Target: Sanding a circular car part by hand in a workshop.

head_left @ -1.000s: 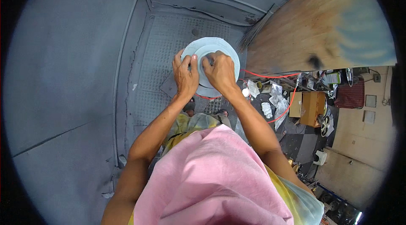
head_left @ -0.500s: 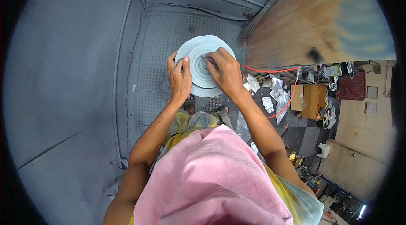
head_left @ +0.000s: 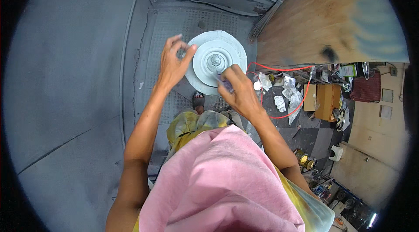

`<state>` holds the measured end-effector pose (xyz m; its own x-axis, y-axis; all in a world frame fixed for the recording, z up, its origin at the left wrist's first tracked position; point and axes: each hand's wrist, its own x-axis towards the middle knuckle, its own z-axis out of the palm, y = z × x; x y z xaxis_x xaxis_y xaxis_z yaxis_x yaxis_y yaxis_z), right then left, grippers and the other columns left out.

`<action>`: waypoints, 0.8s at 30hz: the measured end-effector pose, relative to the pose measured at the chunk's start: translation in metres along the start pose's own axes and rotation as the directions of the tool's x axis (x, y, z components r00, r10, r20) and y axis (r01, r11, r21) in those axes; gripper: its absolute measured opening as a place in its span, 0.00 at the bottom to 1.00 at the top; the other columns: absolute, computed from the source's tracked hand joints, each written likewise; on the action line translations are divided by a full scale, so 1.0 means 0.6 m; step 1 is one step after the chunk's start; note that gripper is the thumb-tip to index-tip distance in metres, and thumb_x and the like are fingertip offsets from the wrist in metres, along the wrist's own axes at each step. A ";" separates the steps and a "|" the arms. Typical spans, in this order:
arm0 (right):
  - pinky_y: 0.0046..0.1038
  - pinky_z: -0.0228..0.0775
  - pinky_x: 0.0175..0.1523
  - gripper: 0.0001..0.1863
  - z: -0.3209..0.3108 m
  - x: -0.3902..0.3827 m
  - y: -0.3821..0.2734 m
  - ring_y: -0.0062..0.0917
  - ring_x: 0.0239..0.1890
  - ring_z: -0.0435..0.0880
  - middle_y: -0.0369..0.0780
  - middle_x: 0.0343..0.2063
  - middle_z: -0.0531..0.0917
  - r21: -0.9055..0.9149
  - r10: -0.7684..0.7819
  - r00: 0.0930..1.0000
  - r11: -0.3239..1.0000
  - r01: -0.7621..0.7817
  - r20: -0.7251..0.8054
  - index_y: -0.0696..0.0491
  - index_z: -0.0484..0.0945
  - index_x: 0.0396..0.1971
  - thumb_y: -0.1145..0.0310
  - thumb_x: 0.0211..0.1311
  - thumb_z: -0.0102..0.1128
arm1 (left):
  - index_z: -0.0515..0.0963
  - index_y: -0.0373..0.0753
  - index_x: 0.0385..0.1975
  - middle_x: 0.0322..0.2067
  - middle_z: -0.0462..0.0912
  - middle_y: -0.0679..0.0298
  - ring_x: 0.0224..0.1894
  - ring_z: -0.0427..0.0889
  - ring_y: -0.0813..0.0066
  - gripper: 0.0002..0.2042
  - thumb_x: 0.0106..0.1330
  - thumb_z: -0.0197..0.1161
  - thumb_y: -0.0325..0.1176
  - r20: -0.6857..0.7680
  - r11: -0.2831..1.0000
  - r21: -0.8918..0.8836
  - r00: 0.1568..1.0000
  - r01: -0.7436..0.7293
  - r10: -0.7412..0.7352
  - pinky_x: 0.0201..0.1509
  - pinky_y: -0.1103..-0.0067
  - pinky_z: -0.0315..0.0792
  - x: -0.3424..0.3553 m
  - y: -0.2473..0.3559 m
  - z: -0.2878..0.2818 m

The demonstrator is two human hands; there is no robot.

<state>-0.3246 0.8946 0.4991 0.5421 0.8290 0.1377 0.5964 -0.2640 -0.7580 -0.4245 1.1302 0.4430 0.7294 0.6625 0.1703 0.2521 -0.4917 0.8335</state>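
Head view: the fingers of the left hand [head_left: 174,63] are spread and slightly bent, holding nothing, with the thumb tip at the left edge of a pale, round, stepped disc [head_left: 204,67]; whether it touches cannot be told. The right hand [head_left: 240,89] has its fingers curled round a small purplish pad [head_left: 226,84], blurred, over the lower right part of the disc. The disc lies just above the middle of the frame, its rings circling a silvery hub [head_left: 214,60]; what bears it is hidden.

Below the disc, a sandalled foot [head_left: 198,100] shows beside yellow and grey patterned clothing [head_left: 187,126], and a pink cloth [head_left: 218,179] fills the lower middle. Behind the disc, a studded floor mat [head_left: 168,22] spreads toward the top, where a broom [head_left: 267,19] leans near a wooden panel [head_left: 314,27] at upper right. A grey wall [head_left: 70,75] takes up the left side. At right of centre, a red hose [head_left: 283,117] loops over the floor around a crumpled white cloth [head_left: 279,104], near a cardboard box [head_left: 327,101]. Farther right hangs a dark red fabric [head_left: 365,87], with a white stool [head_left: 336,153] lower down.
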 end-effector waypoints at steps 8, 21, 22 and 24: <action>0.45 0.76 0.53 0.11 0.022 0.006 0.004 0.45 0.45 0.81 0.45 0.39 0.80 -0.185 -0.206 0.975 0.958 0.219 0.089 0.58 0.83 0.42 0.73 0.62 0.73 | 0.90 0.35 0.39 0.69 0.78 0.49 0.71 0.76 0.49 0.19 0.74 0.72 0.50 0.144 0.995 -0.085 0.988 -0.044 0.056 0.73 0.58 0.70 0.034 -0.027 0.069; 0.46 0.75 0.55 0.12 0.045 0.019 -0.009 0.49 0.47 0.81 0.49 0.39 0.83 -0.128 -0.023 0.999 0.991 0.026 0.025 0.58 0.87 0.43 0.76 0.59 0.73 | 0.87 0.32 0.34 0.66 0.81 0.50 0.66 0.78 0.49 0.21 0.76 0.69 0.48 0.005 0.987 -0.112 0.993 -0.117 0.118 0.70 0.60 0.72 0.008 -0.030 0.081; 0.46 0.75 0.55 0.11 0.047 0.018 -0.009 0.49 0.47 0.81 0.49 0.39 0.82 -0.109 -0.009 1.000 0.994 0.011 0.019 0.58 0.87 0.43 0.75 0.60 0.73 | 0.87 0.32 0.34 0.65 0.81 0.50 0.65 0.78 0.49 0.21 0.76 0.69 0.48 -0.008 0.987 -0.099 0.992 -0.126 0.126 0.69 0.60 0.72 0.006 -0.029 0.080; 0.46 0.74 0.55 0.10 0.054 0.015 -0.008 0.48 0.46 0.81 0.49 0.39 0.82 -0.091 0.006 1.000 0.996 -0.005 0.012 0.59 0.86 0.42 0.75 0.60 0.72 | 0.86 0.32 0.34 0.65 0.81 0.50 0.65 0.79 0.49 0.21 0.76 0.69 0.48 -0.011 0.986 -0.116 0.993 -0.116 0.116 0.69 0.60 0.72 0.004 -0.025 0.080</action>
<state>-0.3417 0.9195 0.4835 0.5386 0.8332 0.1254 0.6452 -0.3121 -0.6974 -0.3960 1.1119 0.4056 0.7467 0.6073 0.2714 0.0901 -0.4966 0.8633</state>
